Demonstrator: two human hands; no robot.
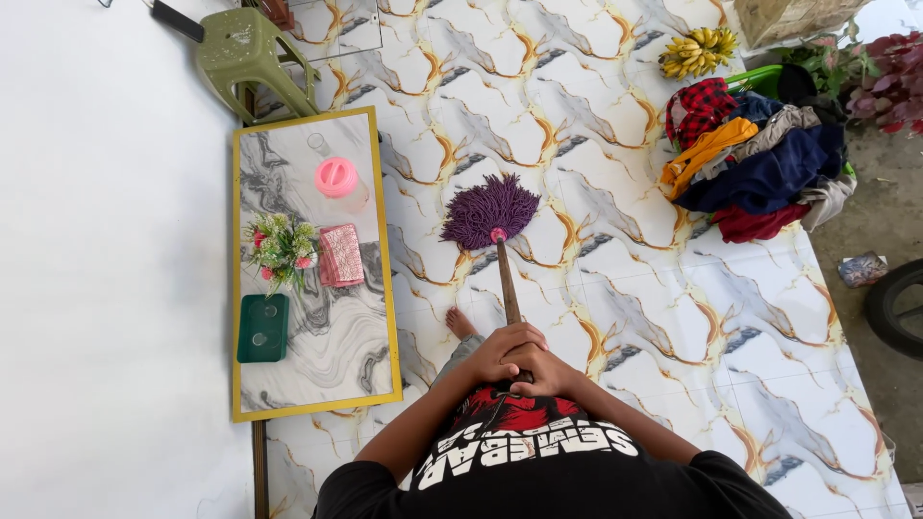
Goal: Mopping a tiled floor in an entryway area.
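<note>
Both hands stacked at my chest: left hand (500, 352) and right hand (543, 370), grip closed round mop handle (507, 284). Purple mop head (489, 210) on tiled floor (673, 317) ahead, beside table (312, 375). Mid-stroke, I judge; next move needs steady pull.

A home is being looked down on, most likely a tiled porch or front room; the marble-patterned floor tiles (625, 288) are being swept over by a purple string mop (490, 210); a low gold-framed table (288, 380) is set by the white wall, dressed with a small potted plant (279, 248) and a pink-lidded jar (338, 181); laundry is heaped in a green basket (755, 154); bananas (699, 51) are laid on the floor; a green plastic stool (252, 53) is parked nearby.
</note>
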